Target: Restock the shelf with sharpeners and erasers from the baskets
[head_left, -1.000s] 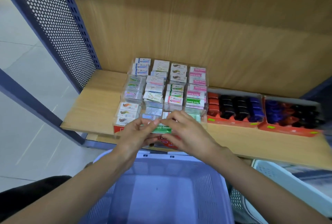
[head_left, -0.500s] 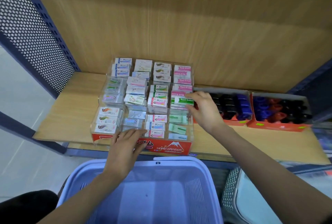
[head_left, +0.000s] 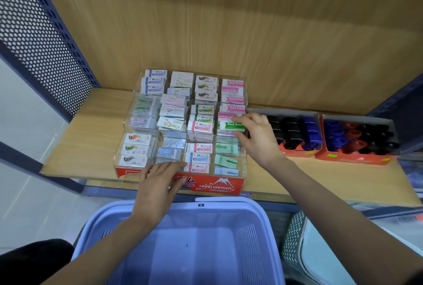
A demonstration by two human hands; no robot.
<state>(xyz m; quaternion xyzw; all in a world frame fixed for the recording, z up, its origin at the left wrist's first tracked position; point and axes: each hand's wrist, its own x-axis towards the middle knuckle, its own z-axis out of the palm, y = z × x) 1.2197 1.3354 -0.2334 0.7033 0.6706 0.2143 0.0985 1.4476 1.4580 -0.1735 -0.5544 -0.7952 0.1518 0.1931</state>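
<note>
One green eraser (head_left: 231,125) sits pinched in my right hand (head_left: 257,139) at three o'clock in the display case (head_left: 217,186), being seated label-up, while my left hand (head_left: 158,185), well apart, lies flat at six o'clock to steady the case.

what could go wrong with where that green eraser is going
The right hand pinches the green-sleeved eraser over a slot of pink erasers; the pale green erasers sit one tier lower, so it may be misfiled. The clear acrylic display with the red front stands at the wooden shelf edge; the left hand could nudge it off.
</note>
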